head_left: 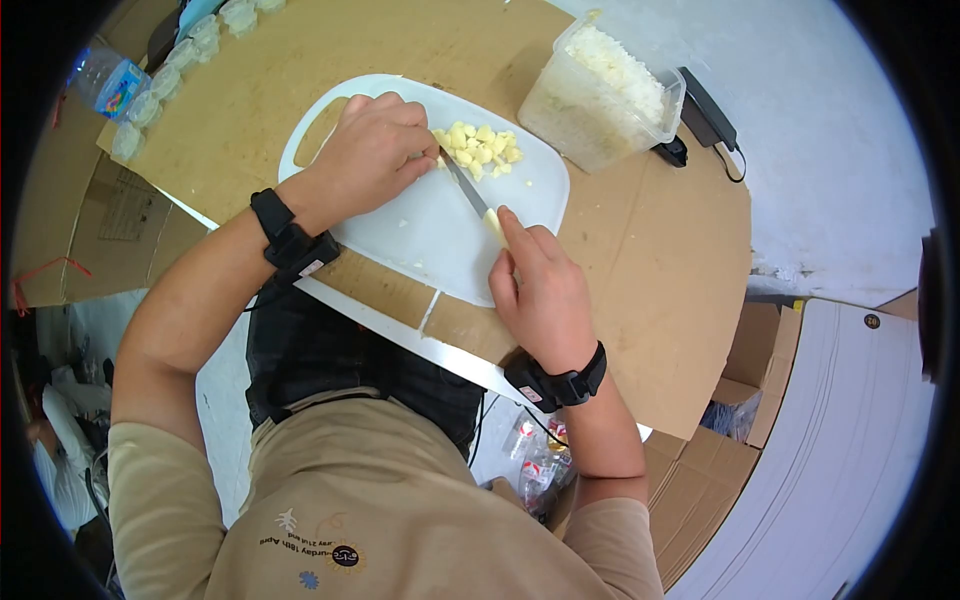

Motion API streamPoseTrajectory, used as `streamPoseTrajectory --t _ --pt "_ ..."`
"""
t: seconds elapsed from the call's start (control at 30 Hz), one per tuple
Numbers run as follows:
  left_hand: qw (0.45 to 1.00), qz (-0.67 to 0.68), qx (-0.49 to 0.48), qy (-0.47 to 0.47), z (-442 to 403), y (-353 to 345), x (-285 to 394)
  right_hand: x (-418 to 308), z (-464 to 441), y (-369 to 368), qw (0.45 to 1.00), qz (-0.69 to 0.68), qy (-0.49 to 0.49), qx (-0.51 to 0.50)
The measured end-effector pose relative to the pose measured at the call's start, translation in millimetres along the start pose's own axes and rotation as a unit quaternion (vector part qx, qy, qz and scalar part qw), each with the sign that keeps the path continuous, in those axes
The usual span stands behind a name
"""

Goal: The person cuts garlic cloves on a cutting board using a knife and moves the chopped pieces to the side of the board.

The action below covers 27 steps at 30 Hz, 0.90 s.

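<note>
My right hand [545, 295] is closed round the pale handle of a small knife [465, 188], its blade pointing up and left over a white cutting board [400, 225]. My left hand [378, 150] is curled over the board's left part, fingertips at the blade's tip. Whatever those fingers pinch is hidden behind them. Just right of the left hand lies a heap of small pale yellow chopped pieces [482, 147], possibly garlic. A few tiny bits are scattered on the board.
A clear plastic tub of white shreds or grains [600, 100] stands at the board's upper right, with a black power adapter [708, 108] beyond it. Small clear cups [165, 82] and a water bottle [110, 85] line the cardboard-covered table's [660, 290] upper left edge.
</note>
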<state>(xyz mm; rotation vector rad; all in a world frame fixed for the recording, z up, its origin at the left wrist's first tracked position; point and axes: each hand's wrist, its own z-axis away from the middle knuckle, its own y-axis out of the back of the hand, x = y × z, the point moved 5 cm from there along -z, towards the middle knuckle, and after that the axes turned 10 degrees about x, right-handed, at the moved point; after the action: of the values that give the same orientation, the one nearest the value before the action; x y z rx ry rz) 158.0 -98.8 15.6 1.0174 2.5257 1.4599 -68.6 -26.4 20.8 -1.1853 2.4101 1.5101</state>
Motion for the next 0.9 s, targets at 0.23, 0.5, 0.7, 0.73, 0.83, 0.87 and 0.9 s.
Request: streamPoseTrajectory --t 0.23,0.5,0.7,0.73,0.83,0.87,0.9 --pt "1.000 0.002 -0.005 0.006 -0.8 -1.1 -0.4 1.1 0.7 -3.4 0.999 0.029 -0.007 -0.044" --pt "1.000 0.005 -0.007 0.011 -0.2 1.1 -1.7 3.4 -0.3 -2.5 1.000 -0.008 -0.008 -0.010" --pt "1.000 0.005 -0.007 0.003 -0.3 -0.5 -1.8 -0.8 0.6 1.3 1.000 0.001 -0.002 -0.001" --pt "1.000 0.002 -0.002 -0.002 -0.3 -0.5 -2.1 -1.0 1.2 0.9 1.000 0.004 0.002 0.000" --pt "1.000 0.000 -0.003 -0.003 -0.3 -0.6 -1.6 -0.8 1.2 -1.3 1.000 0.017 0.005 -0.020" --pt "1.000 -0.001 -0.005 0.000 -0.8 -0.3 -1.0 -1.4 1.8 -0.6 1.000 0.017 0.005 -0.020" --pt "1.000 -0.002 -0.004 -0.001 -1.6 0.2 -0.3 -1.3 1.7 -1.2 0.999 0.022 0.002 -0.029"
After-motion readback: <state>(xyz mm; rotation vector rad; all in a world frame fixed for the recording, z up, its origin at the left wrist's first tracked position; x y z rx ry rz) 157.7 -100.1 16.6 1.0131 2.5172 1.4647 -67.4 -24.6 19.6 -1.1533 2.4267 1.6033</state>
